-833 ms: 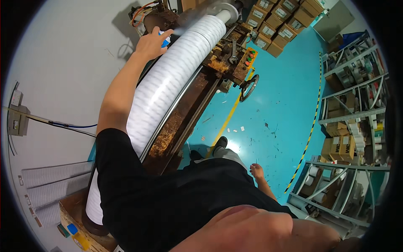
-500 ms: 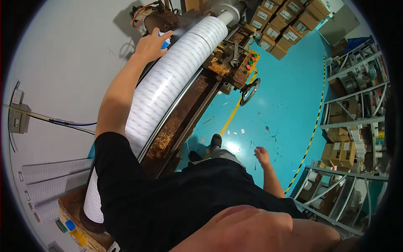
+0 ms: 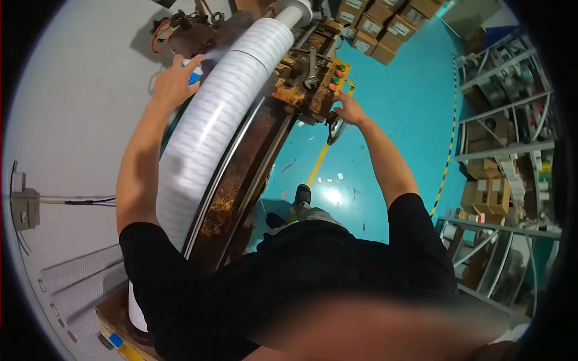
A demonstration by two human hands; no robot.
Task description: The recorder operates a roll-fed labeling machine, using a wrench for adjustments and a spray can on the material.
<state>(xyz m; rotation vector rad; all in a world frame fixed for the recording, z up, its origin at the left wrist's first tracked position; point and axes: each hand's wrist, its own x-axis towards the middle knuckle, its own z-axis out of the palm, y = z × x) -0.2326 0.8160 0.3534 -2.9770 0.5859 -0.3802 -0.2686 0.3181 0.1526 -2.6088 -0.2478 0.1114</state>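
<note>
My left hand (image 3: pixel 173 81) is wrapped round a blue-and-white spray can (image 3: pixel 194 72), mostly hidden by the fingers, at the far side of a long roll. Faint mist hangs between the can and the roll (image 3: pixel 208 120), which is wrapped in white, grey-banded material and mounted on a machine. My right hand (image 3: pixel 350 109) reaches to the button panel (image 3: pixel 325 90) with its green and red buttons. Its fingers are apart and hold nothing, close to the panel's near end. Just below that hand is a handwheel (image 3: pixel 336 130).
An adjustable wrench (image 3: pixel 311 69) lies on the rusty, debris-covered machine bed (image 3: pixel 289 90). A metal rail (image 3: pixel 229 162) runs along the roll. Cardboard boxes (image 3: pixel 368 25) are stacked at the back, and loaded shelves (image 3: pixel 506 147) line the right. Paper scraps (image 3: pixel 340 176) dot the blue floor.
My right hand has risen from beside my body to the button panel. The view has shifted, so the machine sits further left and higher. My left hand still holds the spray can by the roll.
</note>
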